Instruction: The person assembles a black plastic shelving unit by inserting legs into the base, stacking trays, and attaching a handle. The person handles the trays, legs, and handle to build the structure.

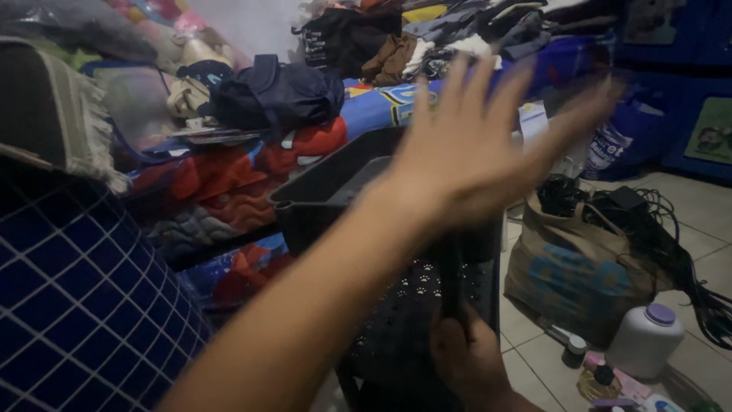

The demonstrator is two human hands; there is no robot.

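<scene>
While the right hand (467,358) grips low at the near edge of the view, its fingers are wrapped round a dark upright post (451,282) of a black plastic basket (328,187), grasping it firmly. That basket, dark and perforated with small paw-shaped holes in its side wall, rises up and away from the grip toward the left, its open rim tilted.

Above the grip, the left hand (473,149) is raised in front of the basket with its fingers spread wide and blurred; it holds nothing, and its forearm runs down toward the lower left, crossing in front of the basket's wall. Whether the palm touches the basket's rim cannot be told through the blur.

Just to the right of the grip, on the tiled floor (701,221), stand a white plastic bottle with a purple cap (646,339) and a few small jars (576,351). Behind those, a brown paper bag (576,271) sits with tangled black cables (648,221) spilling from it.

To the left of the grip, near the camera, hangs a dark blue checked cloth (76,305). Farther back, beyond the basket, lie a red quilted blanket (229,183), a dark navy bundle of fabric (278,95) and heaps of folded clothes (457,30).
</scene>
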